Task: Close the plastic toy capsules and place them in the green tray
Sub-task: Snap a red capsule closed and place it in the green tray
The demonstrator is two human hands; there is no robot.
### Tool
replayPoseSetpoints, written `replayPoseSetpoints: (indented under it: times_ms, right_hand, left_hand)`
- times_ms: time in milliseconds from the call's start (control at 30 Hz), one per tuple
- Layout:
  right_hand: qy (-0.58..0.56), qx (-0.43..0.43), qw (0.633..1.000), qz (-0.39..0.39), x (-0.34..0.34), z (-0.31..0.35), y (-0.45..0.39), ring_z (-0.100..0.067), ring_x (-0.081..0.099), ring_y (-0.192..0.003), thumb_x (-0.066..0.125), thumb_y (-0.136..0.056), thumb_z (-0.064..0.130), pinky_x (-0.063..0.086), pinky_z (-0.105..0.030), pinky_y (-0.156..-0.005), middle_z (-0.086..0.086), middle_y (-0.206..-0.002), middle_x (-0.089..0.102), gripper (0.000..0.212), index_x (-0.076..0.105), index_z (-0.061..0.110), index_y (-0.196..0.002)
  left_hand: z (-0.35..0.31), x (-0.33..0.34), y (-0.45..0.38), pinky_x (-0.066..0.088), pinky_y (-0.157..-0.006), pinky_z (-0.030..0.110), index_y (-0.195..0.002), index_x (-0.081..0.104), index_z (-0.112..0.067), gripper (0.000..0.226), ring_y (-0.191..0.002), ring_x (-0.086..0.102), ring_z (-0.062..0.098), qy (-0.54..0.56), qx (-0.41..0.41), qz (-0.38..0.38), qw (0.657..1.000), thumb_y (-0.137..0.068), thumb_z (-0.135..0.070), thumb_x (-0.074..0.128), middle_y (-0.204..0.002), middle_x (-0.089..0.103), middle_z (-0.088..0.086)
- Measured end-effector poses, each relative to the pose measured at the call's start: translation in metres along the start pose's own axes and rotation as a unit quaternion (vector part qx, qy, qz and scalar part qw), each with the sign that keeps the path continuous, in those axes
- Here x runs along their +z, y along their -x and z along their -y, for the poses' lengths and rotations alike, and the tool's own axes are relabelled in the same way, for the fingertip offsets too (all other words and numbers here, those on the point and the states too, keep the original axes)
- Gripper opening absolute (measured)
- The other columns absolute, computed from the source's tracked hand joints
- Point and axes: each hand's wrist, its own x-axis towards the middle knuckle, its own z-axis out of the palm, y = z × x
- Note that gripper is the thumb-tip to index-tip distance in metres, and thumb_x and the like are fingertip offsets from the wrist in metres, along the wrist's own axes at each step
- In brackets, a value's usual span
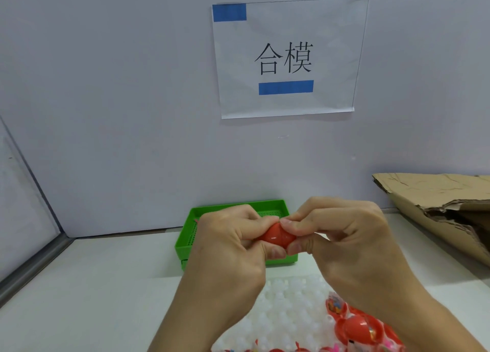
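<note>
Left hand (pixel 233 245) and right hand (pixel 342 235) are pinching one red capsule (pixel 277 236) between curled fingertips, green tray (pixel 185 243) just behind them.

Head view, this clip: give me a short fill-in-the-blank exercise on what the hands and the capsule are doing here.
1. The left hand and the right hand together hold one capsule whose colour is ____.
2. Behind the hands, by the wall, sits a perforated tray coloured ____.
3. More red capsules lie near the bottom edge, below the ____ hand.
4. At the right edge lies a torn piece of ____.

Missing words: red; green; right; cardboard
</note>
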Motion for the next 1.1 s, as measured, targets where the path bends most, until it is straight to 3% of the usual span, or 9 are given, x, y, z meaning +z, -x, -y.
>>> replayPoseSetpoints:
  times_ms: [100,233,333,400,533,667,767,900,1100]
  right_hand:
    - [-0.004,0.009,1.0,-0.016,0.002,0.0,0.001,-0.007,0.072,-0.069,0.079,-0.069,-0.015,0.057,-0.018,-0.062,0.008,-0.078,0.073,0.027,0.081,0.011,-0.078]
    - [-0.058,0.013,0.997,-0.042,0.004,0.001,-0.002,-0.011,0.074,-0.078,0.077,-0.074,-0.001,0.058,-0.02,-0.07,0.01,-0.087,0.075,0.026,0.08,0.019,-0.091]
    - [-0.07,0.011,0.997,-0.03,0.003,0.004,-0.004,-0.013,0.072,-0.091,0.075,-0.078,0.013,0.057,-0.019,-0.078,0.01,-0.098,0.074,0.033,0.074,0.024,-0.11]
    - [-0.086,0.023,0.996,-0.021,0.002,0.005,-0.004,-0.014,0.072,-0.093,0.071,-0.081,0.018,0.056,-0.019,-0.079,0.009,-0.101,0.073,0.033,0.073,0.03,-0.112]
    - [-0.121,0.048,0.99,-0.045,0.0,0.006,-0.006,-0.011,0.074,-0.086,0.074,-0.077,0.015,0.057,-0.019,-0.076,0.008,-0.092,0.076,0.023,0.079,0.027,-0.096]
    - [-0.192,0.121,0.973,-0.044,-0.003,0.007,-0.007,-0.013,0.076,-0.08,0.075,-0.064,0.013,0.057,-0.017,-0.074,0.001,-0.083,0.079,0.028,0.081,0.027,-0.088]
    - [-0.155,0.105,0.981,-0.041,-0.009,0.01,-0.009,-0.009,0.075,-0.076,0.076,-0.062,0.012,0.057,-0.016,-0.071,0.006,-0.079,0.078,0.029,0.08,0.029,-0.084]
    - [-0.121,0.085,0.988,-0.051,-0.008,0.011,-0.007,-0.009,0.074,-0.078,0.078,-0.066,-0.006,0.057,-0.018,-0.072,0.009,-0.081,0.078,0.039,0.079,0.029,-0.083]
    - [-0.132,0.085,0.983,-0.098,-0.001,0.011,-0.007,-0.007,0.074,-0.074,0.078,-0.063,0.005,0.056,-0.015,-0.07,0.011,-0.077,0.077,0.031,0.079,0.03,-0.082]
  left_hand:
    - [0.001,0.0,0.001,0.057,-0.068,0.029,-0.09,0.078,-0.028,0.027,-0.072,0.067,0.012,0.022,0.004,-0.003,1.0,-0.071,-0.011,0.07,-0.074,0.067,-0.006]
    - [0.001,-0.005,-0.002,0.051,-0.067,0.014,-0.09,0.081,-0.023,0.032,-0.074,0.068,0.008,0.094,0.0,-0.01,0.996,-0.074,0.004,0.076,-0.079,0.07,-0.002]
    - [-0.001,-0.008,-0.003,0.053,-0.077,0.016,-0.098,0.08,-0.023,0.026,-0.089,0.071,0.012,0.16,0.003,0.006,0.987,-0.076,-0.011,0.072,-0.09,0.075,0.0]
    - [-0.002,-0.007,-0.003,0.053,-0.079,0.016,-0.102,0.078,-0.02,0.02,-0.094,0.071,0.012,0.173,0.004,0.014,0.985,-0.082,-0.017,0.075,-0.095,0.075,-0.001]
    - [-0.002,0.002,-0.004,0.052,-0.072,0.014,-0.093,0.08,-0.022,0.026,-0.087,0.072,0.01,0.175,-0.008,-0.018,0.984,-0.068,-0.024,0.074,-0.089,0.076,-0.005]
    - [0.0,0.003,-0.004,0.052,-0.067,0.015,-0.084,0.08,-0.022,0.029,-0.078,0.071,0.011,0.177,-0.021,-0.037,0.983,-0.055,-0.026,0.082,-0.083,0.075,-0.003]
    - [-0.001,0.004,-0.005,0.052,-0.065,0.017,-0.082,0.08,-0.023,0.033,-0.074,0.069,0.012,0.182,-0.028,-0.042,0.982,-0.05,-0.026,0.084,-0.079,0.074,-0.001]
    - [-0.001,0.005,-0.005,0.051,-0.062,0.015,-0.082,0.081,-0.022,0.035,-0.071,0.069,0.011,0.183,-0.027,-0.043,0.982,-0.047,-0.025,0.085,-0.077,0.073,0.002]
    - [0.0,0.003,-0.005,0.052,-0.064,0.017,-0.085,0.082,-0.021,0.038,-0.075,0.071,0.016,0.183,-0.03,-0.06,0.981,-0.047,-0.022,0.086,-0.078,0.074,0.003]
